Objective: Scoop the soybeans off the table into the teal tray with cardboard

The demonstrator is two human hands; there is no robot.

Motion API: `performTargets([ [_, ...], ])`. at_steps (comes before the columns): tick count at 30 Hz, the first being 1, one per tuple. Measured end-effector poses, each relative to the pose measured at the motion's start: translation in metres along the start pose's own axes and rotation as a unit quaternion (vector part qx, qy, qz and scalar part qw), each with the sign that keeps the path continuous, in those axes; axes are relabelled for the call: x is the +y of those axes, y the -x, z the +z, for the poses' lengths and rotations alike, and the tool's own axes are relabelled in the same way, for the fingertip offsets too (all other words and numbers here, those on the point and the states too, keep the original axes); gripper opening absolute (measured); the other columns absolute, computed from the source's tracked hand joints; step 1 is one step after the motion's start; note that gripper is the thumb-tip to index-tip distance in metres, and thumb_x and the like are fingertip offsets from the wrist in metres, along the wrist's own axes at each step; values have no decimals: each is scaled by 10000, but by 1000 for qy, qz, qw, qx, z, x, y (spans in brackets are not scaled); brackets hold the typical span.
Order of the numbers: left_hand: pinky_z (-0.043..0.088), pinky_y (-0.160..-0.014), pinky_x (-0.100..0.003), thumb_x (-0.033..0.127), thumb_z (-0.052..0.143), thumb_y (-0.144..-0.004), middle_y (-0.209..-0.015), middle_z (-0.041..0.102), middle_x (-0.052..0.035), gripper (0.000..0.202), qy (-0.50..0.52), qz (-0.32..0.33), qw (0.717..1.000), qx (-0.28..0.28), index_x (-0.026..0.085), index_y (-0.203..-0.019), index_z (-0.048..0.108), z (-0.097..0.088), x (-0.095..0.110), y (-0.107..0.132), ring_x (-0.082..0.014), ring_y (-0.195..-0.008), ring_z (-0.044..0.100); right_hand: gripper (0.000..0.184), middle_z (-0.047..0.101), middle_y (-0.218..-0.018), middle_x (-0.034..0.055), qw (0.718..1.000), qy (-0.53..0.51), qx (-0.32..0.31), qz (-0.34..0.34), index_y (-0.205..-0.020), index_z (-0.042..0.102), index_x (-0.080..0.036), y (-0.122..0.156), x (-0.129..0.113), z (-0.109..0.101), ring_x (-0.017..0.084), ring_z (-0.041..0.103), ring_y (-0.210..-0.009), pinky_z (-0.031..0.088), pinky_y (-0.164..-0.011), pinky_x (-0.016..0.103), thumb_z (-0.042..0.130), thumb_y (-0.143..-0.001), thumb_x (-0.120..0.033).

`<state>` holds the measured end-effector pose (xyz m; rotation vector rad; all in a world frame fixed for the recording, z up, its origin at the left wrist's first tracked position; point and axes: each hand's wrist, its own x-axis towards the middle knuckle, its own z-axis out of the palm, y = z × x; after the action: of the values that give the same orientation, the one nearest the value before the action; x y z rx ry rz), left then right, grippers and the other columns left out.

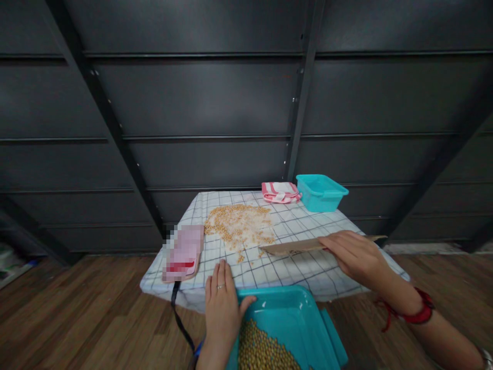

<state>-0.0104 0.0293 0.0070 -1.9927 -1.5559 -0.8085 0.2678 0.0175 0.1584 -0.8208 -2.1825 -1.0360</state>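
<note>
My left hand [221, 303] grips the left rim of a teal tray [296, 321] held at the table's near edge; yellowish beans [265, 352] lie in the tray's lower part. My right hand [352, 254] is closed on a flat strip of brown cardboard [292, 247], which lies edge-down on the checked tablecloth [292, 270]. The strip's left end sits just right of a spread of loose beans [241, 226] on the cloth. A ring shows on my left hand and a red band on my right wrist.
A teal tub [321, 191] stands at the table's far right corner, with a folded pink-and-white cloth [280, 191] beside it. A blurred pink flat object [184, 253] with a black strap lies at the left edge. Dark metal panels stand behind; wooden floor surrounds the table.
</note>
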Motion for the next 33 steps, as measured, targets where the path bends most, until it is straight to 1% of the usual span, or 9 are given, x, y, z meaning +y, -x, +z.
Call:
performTargets([
  [2,334,-937,-455,676,228,-758,-1216,523,-217,869,1,2,1000,5,13,-1315,288,0,1,0,-313,-1155,434,293,650,-693,28,1000,1,-10,-2,-890,556,-172,3,3,-5,131,585,-640,466,-628,268,351,-794,15],
  [5,333,-935,-462,683,230,-752,-1218,521,-219,874,3,-3,1000,2,22,-1322,280,0,2,0,-315,-1156,434,303,645,-678,20,1000,-7,-24,-5,-883,553,-177,6,4,-7,127,585,-628,469,-617,265,333,-797,13],
  [10,325,-939,-462,680,237,-753,-1218,519,-226,877,7,2,1000,3,15,-1322,276,1,1,0,-319,-1162,428,286,652,-693,29,1000,-18,-22,-2,-906,553,-172,5,3,-2,132,591,-632,475,-610,270,345,-805,-4],
  [16,321,-938,-458,695,248,-741,-1206,529,-217,885,1,0,1000,12,32,-1328,271,1,0,0,-314,-1149,440,319,660,-710,25,1000,-23,-15,-5,-956,555,-182,2,0,0,134,600,-648,483,-633,274,355,-790,2],
  [19,330,-930,-454,686,241,-750,-1199,533,-220,878,0,4,1000,16,18,-1319,279,0,0,0,-314,-1142,444,274,658,-715,37,999,-23,-20,-10,-935,551,-164,3,1,3,138,596,-647,483,-626,276,369,-802,-8],
  [21,327,-935,-457,684,228,-753,-1204,530,-218,870,0,0,1000,11,24,-1317,284,0,1,0,-313,-1147,440,247,657,-716,45,1000,-18,-20,-12,-932,550,-156,4,2,7,143,594,-650,479,-620,279,384,-809,-20],
  [25,316,-951,-465,689,229,-748,-1210,522,-218,862,3,-9,1000,1,44,-1315,301,3,0,1,-312,-1161,427,270,655,-722,49,1000,-12,-15,-12,-954,550,-153,6,6,14,149,590,-649,473,-614,288,381,-801,-9],
  [29,319,-950,-480,697,235,-741,-1229,504,-224,874,8,-10,1000,-8,46,-1321,292,5,0,2,-317,-1171,415,249,653,-726,48,1000,-28,-9,-6,-955,552,-155,7,4,11,150,589,-662,478,-629,292,400,-806,-24],
  [33,325,-946,-480,701,246,-736,-1226,510,-220,876,7,-9,1000,-4,50,-1320,298,4,0,1,-319,-1164,424,256,654,-724,54,999,-41,-15,-10,-928,562,-142,4,-2,9,150,588,-665,483,-644,295,383,-804,-7],
])
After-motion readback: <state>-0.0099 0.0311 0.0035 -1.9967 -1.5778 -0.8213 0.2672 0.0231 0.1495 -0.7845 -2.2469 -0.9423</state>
